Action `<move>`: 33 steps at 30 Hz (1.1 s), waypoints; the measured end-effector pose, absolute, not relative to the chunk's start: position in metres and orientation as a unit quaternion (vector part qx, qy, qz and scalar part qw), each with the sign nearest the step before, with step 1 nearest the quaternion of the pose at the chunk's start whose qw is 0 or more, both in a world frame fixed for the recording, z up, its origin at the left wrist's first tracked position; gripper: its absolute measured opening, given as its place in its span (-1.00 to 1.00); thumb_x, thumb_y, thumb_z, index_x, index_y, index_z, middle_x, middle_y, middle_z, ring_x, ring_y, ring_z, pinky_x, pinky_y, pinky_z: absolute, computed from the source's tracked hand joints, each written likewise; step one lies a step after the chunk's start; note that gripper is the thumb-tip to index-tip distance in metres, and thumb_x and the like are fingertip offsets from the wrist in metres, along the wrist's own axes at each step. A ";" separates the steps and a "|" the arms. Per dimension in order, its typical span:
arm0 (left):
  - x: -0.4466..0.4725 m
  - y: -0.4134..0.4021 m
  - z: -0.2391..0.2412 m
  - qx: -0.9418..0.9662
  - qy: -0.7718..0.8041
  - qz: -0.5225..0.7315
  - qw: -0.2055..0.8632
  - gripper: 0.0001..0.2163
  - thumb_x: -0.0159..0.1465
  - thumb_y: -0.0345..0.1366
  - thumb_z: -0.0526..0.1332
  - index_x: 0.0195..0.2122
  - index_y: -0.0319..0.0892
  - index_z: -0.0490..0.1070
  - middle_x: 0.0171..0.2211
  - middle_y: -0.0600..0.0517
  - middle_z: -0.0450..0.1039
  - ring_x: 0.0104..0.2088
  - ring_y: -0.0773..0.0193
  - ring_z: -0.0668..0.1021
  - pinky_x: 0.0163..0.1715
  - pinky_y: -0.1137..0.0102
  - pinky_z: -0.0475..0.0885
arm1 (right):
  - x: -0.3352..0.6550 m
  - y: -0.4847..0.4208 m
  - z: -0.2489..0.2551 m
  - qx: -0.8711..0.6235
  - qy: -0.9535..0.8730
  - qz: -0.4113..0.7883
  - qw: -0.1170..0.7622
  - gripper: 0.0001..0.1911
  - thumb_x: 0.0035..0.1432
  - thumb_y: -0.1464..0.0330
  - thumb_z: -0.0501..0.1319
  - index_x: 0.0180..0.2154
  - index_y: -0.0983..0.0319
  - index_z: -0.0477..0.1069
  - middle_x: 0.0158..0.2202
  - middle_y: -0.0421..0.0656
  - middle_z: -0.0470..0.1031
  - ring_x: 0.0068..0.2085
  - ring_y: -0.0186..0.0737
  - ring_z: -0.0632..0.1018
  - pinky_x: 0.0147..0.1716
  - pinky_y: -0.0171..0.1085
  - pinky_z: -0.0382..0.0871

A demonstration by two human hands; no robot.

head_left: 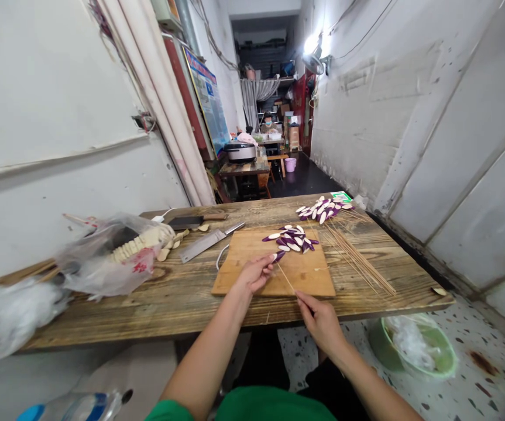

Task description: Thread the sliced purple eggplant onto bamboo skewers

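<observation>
While the left hand pinches an eggplant slice and the right hand a skewer over the cutting board, loose slices remain unthreaded there and seemingly threaded slices lie farther right.

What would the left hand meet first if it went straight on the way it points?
Likely the eggplant pile on the board, just beyond the slice in the left hand. Its height over the board is unclear, so it might pass above.

Worn on the head, one camera faces forward and down, close over the wooden table.
</observation>
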State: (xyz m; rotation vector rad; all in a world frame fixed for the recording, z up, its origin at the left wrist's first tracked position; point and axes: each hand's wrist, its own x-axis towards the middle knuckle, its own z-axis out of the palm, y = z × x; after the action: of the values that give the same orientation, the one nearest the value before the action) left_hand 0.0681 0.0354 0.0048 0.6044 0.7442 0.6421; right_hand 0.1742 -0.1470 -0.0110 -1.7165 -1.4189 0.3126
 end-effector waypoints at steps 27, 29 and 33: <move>0.080 -0.009 0.009 0.323 0.319 0.225 0.862 -0.76 -0.13 -0.44 0.45 -0.43 -0.39 0.49 -0.59 0.06 0.37 -0.68 0.61 0.30 -0.78 0.70 0.04 | 0.158 -0.129 -0.003 -0.734 -0.488 0.078 0.466 -0.66 0.19 0.32 -0.02 -0.18 0.28 0.49 -0.36 -0.04 0.60 -0.39 -0.14 0.60 -0.39 -0.28 0.45; 0.083 -0.016 0.010 0.318 0.302 0.223 0.871 -0.72 -0.16 -0.42 0.46 -0.42 -0.40 0.49 -0.60 0.07 0.35 -0.68 0.61 0.29 -0.78 0.70 0.03 | 0.163 -0.124 0.001 -0.735 -0.470 0.097 0.478 -0.67 0.20 0.29 -0.03 -0.24 0.29 0.47 -0.50 -0.09 0.57 -0.51 -0.20 0.55 -0.49 -0.32 0.41; 0.085 -0.010 0.013 0.300 0.309 0.271 0.861 -0.73 -0.15 -0.43 0.46 -0.41 -0.39 0.49 -0.57 0.08 0.34 -0.66 0.63 0.29 -0.77 0.71 0.03 | 0.168 -0.130 0.002 -0.718 -0.488 0.157 0.471 -0.67 0.23 0.23 -0.01 -0.30 0.27 0.44 -0.65 -0.20 0.45 -0.61 -0.25 0.48 -0.59 -0.36 0.31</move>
State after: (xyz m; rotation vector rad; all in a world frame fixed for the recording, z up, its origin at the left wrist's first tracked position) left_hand 0.0852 -0.0100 0.0127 0.6298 0.6479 0.5689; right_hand 0.1677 -0.1297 0.0025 -1.7588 -1.1952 0.3844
